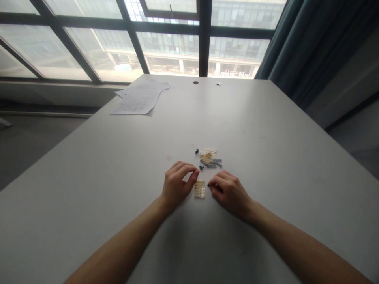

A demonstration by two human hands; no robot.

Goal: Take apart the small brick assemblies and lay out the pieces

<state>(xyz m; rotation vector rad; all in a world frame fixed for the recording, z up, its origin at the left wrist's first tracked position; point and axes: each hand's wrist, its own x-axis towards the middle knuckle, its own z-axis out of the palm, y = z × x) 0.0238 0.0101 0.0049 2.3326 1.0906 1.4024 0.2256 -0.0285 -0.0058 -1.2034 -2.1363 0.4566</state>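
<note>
A small tan studded building-block plate (pixel 199 190) lies flat on the white table between my two hands. My right hand (pixel 229 193) is at its right side, with a tiny black block piece (pixel 209 185) pinched at the fingertips. On the left, my left hand (pixel 179 182) has thumb and index finger pressed together at the plate's upper left corner. Whether anything is in that pinch is too small to make out. Just beyond the hands lie a small black piece (pixel 201 168) and a loose pile of grey bricks (pixel 211 166) and tan bricks (pixel 207 157).
Another small black piece (pixel 197 151) lies left of the pile, and white pieces (pixel 211 150) sit at its back. Printed papers (pixel 137 101) rest at the table's far left. Windows and a dark curtain (pixel 302 51) stand beyond the table (pixel 251 126).
</note>
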